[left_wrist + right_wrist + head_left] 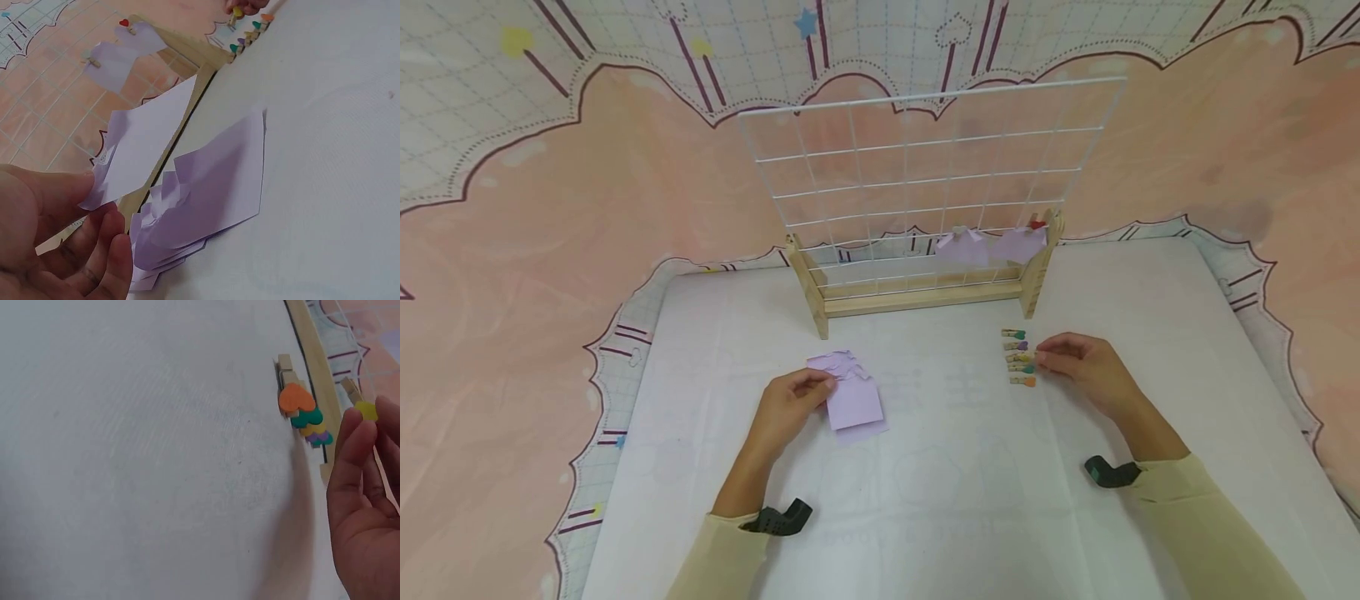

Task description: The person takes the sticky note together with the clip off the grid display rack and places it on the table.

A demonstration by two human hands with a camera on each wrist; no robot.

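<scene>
Between thumb and fingers my left hand [785, 411] pinches a lilac paper slip [147, 140] by its ragged edge. Below it a small pile of similar lilac slips [219, 178] lies on the white table, edges torn or curled. My right hand [1092, 372] pinches a small wooden clothespin with a yellow decoration [367, 411], raised beside a row of other mini clothespins. These carry coloured hearts, among them an orange one [296, 399], a green one [309, 418] and a purple one [1017, 345].
Behind stands a white wire grid [928, 177] in a wooden base [925, 298]. Two lilac slips [964, 248] hang at its lower right, one under a red heart clothespin [1037, 223]. Patterned cloth [625, 192] surrounds the white table [940, 517].
</scene>
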